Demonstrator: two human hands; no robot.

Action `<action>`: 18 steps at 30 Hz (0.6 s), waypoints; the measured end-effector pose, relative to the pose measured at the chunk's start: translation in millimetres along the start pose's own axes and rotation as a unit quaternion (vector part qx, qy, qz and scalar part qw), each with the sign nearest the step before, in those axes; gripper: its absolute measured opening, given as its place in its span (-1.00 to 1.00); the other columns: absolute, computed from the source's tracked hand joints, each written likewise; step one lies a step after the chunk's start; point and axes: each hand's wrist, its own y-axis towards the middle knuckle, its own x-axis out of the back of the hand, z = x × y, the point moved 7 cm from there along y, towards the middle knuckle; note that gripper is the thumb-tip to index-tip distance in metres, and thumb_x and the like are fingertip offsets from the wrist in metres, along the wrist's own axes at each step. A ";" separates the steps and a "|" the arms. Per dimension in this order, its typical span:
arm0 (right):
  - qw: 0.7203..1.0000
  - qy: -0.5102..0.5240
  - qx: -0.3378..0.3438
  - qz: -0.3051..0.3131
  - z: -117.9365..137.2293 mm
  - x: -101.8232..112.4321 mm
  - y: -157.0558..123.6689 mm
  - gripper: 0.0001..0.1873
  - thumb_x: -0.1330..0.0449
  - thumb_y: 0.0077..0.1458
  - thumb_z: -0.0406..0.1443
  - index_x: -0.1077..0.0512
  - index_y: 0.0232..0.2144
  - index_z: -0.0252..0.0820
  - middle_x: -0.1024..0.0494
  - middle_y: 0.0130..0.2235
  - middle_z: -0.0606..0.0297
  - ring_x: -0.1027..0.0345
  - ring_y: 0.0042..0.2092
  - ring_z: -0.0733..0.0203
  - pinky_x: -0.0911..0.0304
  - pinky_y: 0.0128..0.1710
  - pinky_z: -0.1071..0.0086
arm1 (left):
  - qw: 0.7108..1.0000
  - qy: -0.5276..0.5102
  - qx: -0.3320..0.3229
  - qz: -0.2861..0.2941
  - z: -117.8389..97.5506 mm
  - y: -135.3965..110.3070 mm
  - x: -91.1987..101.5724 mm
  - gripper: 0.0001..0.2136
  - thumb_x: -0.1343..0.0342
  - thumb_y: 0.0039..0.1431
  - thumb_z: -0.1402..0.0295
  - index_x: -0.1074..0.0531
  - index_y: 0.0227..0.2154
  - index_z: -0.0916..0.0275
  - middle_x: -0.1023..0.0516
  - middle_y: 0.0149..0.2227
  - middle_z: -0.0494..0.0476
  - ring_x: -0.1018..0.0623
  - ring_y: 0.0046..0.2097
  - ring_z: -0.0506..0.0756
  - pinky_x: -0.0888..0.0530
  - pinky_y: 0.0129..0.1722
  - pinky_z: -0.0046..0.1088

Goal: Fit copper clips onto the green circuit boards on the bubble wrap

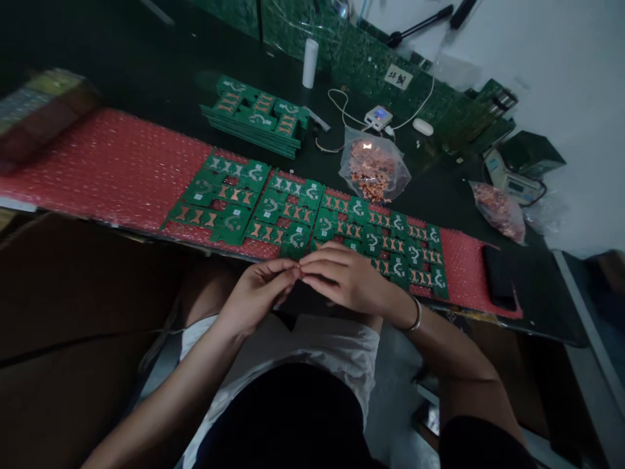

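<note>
My left hand [261, 290] and my right hand [342, 273] meet fingertip to fingertip just off the table's front edge. Both are pinched closed; whatever lies between the fingers is too small and hidden to make out. Behind them, green circuit boards [287, 207] with copper-coloured bow-tie pieces lie in a row on red bubble wrap [141, 159]. My right hand partly covers the boards in the middle. A clear plastic bag [375, 166] full of small copper-coloured pieces sits open behind the row.
A stack of green boards [256, 117] stands at the back, near a white cylinder [309, 63]. A small white device [378, 117] trails cables. To the right are another bag of copper pieces [499, 212], a meter-like box [512, 179] and a black phone [499, 277]. A blurred box [43, 117] sits left.
</note>
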 end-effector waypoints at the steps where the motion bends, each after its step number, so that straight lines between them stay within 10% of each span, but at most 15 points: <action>1: 1.000 0.004 -0.021 -0.019 -11.0 2.5 7.5 -0.85 -0.15 0.29 -0.30 -0.54 -0.19 -0.13 -0.64 -0.13 0.26 -0.51 -0.10 0.23 -0.44 0.00 0.22 | 0.998 -0.053 0.002 -0.028 -5.1 -3.6 2.2 -0.87 -0.37 -0.06 0.41 -0.61 -0.40 0.32 -0.45 -0.51 0.04 -0.35 -0.53 -0.12 -0.29 -0.60 -0.70; 9: 0.981 -0.078 -0.148 -0.096 -119.5 -12.6 64.3 -0.88 -0.24 0.21 -0.31 -0.61 -0.31 -0.05 -0.67 -0.17 0.35 -0.47 -0.10 0.18 -0.41 -0.02 0.17 | 0.954 -0.250 0.085 -0.141 -15.6 -24.5 10.3 -0.72 -0.01 -0.03 0.75 -0.59 -0.43 0.41 -0.62 -0.24 0.29 -0.63 -0.11 0.11 -0.59 -0.06 -0.53; 18: 0.982 -0.110 -0.128 -0.089 -134.6 -31.4 75.0 -0.82 -0.17 0.25 -0.34 -0.60 -0.24 -0.13 -0.66 -0.17 0.27 -0.42 -0.10 0.15 -0.38 0.00 0.17 | 0.967 -0.238 0.003 -0.087 -17.2 -19.7 26.8 -0.80 -0.10 0.11 0.61 -0.63 -0.31 0.40 -0.66 -0.18 0.33 -0.65 -0.10 0.15 -0.59 -0.03 -0.48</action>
